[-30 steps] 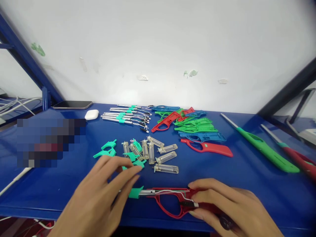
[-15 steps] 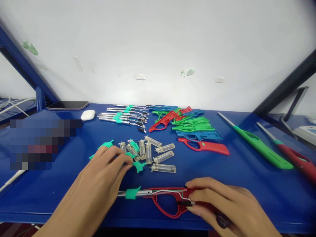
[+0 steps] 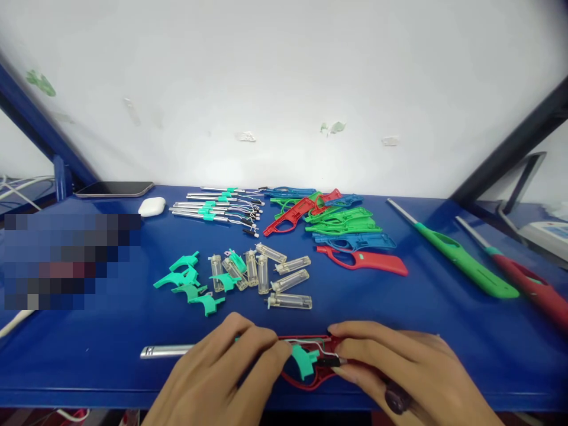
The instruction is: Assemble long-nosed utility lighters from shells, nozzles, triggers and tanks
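Observation:
A red lighter half-shell (image 3: 310,378) with a metal tube (image 3: 166,351) and white wire lies near the table's front edge. My left hand (image 3: 222,378) is closed in a pinch on a teal trigger piece (image 3: 304,360) and sets it inside the shell's loop. My right hand (image 3: 399,373) lies over the shell's handle, fingers pressed on it beside a small black part (image 3: 328,361).
Loose teal triggers (image 3: 189,281) and clear fuel tanks (image 3: 275,278) lie mid-table. Behind are metal tubes with wires (image 3: 217,207) and a pile of red, green and blue shells (image 3: 341,228). Two finished lighters (image 3: 461,263) lie right; a phone (image 3: 113,189) and white case (image 3: 151,206) at back left.
My left hand picked a teal trigger from the loose pile and brought it back to the red shell. The right hand stayed on the handle.

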The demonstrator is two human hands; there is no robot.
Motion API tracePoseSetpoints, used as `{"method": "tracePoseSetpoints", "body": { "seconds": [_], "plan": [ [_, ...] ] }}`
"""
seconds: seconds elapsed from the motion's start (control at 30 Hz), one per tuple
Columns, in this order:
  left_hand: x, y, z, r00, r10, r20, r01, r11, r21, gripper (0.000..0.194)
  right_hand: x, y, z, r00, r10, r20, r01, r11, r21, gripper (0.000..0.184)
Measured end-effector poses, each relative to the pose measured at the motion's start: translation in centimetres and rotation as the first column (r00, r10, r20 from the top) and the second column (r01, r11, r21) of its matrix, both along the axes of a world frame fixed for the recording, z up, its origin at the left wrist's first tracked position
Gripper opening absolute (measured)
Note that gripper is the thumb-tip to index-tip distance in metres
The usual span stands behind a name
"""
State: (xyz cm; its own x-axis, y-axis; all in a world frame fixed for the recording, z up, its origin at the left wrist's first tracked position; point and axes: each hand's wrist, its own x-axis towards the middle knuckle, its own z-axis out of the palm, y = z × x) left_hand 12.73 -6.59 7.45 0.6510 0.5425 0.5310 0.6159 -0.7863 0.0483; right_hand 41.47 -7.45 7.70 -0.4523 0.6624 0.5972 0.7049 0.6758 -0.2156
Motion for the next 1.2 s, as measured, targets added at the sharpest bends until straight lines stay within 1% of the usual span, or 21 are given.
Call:
{"method": "tracePoseSetpoints", "body": {
  "seconds": [0.13, 0.27, 0.43, 0.5, 0.6, 0.67, 0.87, 0.97, 1.1, 1.2],
  "plan": [
    [0.2, 0.1, -1.1, 1.0, -0.016, 0.02, 0.015, 0.999, 0.049, 0.029, 0.2, -0.1, -0.3, 1.0, -0.004, 0.016, 0.005, 0.999, -0.032, 0.04],
    [0.3, 0.1, -1.2, 1.0, 0.001, 0.006, -0.001, 0.998, 0.07, 0.028, 0.3, -0.2, -0.5, 1.0, -0.001, 0.027, 0.002, 0.998, -0.067, 0.036],
    [0.4, 0.3, -0.9, 0.999, -0.039, -0.031, 0.039, 0.999, 0.012, 0.024, 0.2, -0.2, -0.4, 0.999, 0.006, 0.033, -0.003, 0.996, -0.089, 0.035],
    [0.5, 0.3, -1.1, 0.999, -0.041, -0.002, 0.041, 0.999, -0.02, 0.025, 0.3, -0.3, -0.4, 0.999, 0.003, 0.032, 0.0, 0.996, -0.086, 0.035],
    [0.6, 0.1, -1.6, 0.998, -0.026, 0.052, 0.029, 0.997, -0.066, 0.029, 0.6, -0.7, -0.6, 1.0, -0.003, 0.021, 0.004, 0.998, -0.065, 0.041],
    [0.7, 0.1, -1.9, 0.997, -0.039, 0.074, 0.045, 0.996, -0.082, 0.03, 0.8, -1.0, -0.9, 1.0, -0.011, 0.017, 0.012, 0.999, -0.053, 0.042],
    [1.2, 0.3, -2.2, 0.992, -0.033, 0.121, 0.048, 0.991, -0.127, 0.025, 0.9, -1.4, -1.4, 0.999, 0.017, -0.027, -0.02, 0.993, -0.118, 0.022],
    [1.3, 0.4, -2.3, 0.992, -0.043, 0.122, 0.06, 0.989, -0.138, 0.025, 0.8, -1.4, -1.4, 0.998, 0.034, -0.05, -0.04, 0.991, -0.129, 0.021],
    [1.3, 0.2, -2.4, 0.986, -0.059, 0.153, 0.076, 0.991, -0.108, 0.029, 0.8, -1.6, -1.3, 0.998, 0.038, -0.058, -0.045, 0.989, -0.138, 0.021],
    [1.4, 0.2, -2.5, 0.987, -0.058, 0.152, 0.075, 0.991, -0.109, 0.028, 0.7, -1.6, -1.2, 0.997, 0.041, -0.065, -0.05, 0.989, -0.14, 0.023]
  ]
}}
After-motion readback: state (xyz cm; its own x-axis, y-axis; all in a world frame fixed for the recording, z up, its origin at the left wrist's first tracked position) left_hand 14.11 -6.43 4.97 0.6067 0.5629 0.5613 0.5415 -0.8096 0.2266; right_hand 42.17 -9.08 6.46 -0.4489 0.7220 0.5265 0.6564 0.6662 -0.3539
